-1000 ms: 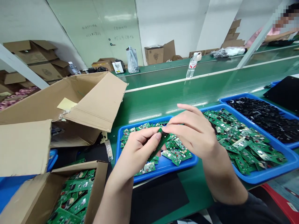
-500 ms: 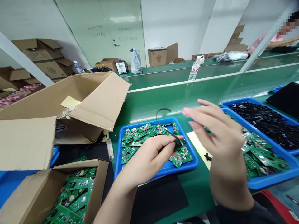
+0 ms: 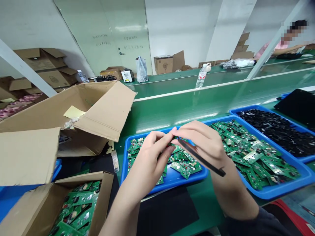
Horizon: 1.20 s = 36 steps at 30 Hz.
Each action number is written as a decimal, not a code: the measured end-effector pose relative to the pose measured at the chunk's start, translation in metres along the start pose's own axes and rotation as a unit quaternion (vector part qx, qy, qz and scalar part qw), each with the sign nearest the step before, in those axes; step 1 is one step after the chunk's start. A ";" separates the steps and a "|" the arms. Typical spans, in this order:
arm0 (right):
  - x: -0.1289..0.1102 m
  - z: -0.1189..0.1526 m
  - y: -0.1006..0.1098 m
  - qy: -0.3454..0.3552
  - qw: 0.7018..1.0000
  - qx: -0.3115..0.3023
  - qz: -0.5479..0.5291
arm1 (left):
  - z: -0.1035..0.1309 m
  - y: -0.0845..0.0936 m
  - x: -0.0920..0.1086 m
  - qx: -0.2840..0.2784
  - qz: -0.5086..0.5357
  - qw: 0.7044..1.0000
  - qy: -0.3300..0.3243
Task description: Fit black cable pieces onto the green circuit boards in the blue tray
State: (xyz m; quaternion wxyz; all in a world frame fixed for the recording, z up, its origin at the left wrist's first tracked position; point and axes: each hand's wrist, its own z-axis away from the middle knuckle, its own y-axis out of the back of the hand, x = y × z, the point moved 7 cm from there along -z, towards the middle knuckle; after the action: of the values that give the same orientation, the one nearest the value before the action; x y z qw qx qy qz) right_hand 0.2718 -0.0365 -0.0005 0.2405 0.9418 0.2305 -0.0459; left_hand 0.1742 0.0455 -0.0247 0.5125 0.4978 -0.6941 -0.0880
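My left hand point(image 3: 154, 157) is closed in a pinch above a blue tray point(image 3: 180, 181) of green circuit boards point(image 3: 181, 167). My right hand point(image 3: 204, 141) meets it at the fingertips, thumb and fingers drawn together. From between the two hands a thin, curved black strip point(image 3: 201, 158) runs down to the right, across the front of my right palm. Its inner end is hidden by the fingers, and so is any small part attached there.
At right stand a larger blue tray point(image 3: 285, 194) of circuit boards and a tray of small black parts point(image 3: 275, 132). An open carton point(image 3: 105, 114) and a smaller box of boards point(image 3: 108, 186) are at left. A water bottle point(image 3: 201, 77) stands farther back; a person point(image 3: 263, 49) sits at far right.
My right hand has come left and down from its raised spot to meet my left hand. The black strip, formerly curling up and left, now points down to the right.
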 end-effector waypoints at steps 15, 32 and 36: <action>0.001 0.004 0.015 -0.083 0.989 0.047 -0.116 | 0.002 0.012 -0.007 0.037 0.109 0.993 0.000; 0.025 0.012 0.003 -0.152 0.933 -0.183 -0.271 | 0.004 0.029 0.015 0.216 -0.080 0.958 -0.172; 0.032 0.018 -0.006 -0.291 0.848 -0.088 -0.434 | 0.007 0.027 0.023 0.229 -0.126 0.939 -0.222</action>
State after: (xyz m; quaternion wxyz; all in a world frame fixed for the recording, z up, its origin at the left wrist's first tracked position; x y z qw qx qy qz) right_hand 0.2979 -0.0271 -0.0248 0.3336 0.6642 0.5384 -0.3970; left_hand 0.1532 0.0384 0.0037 0.2026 0.6529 -0.7231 -0.0991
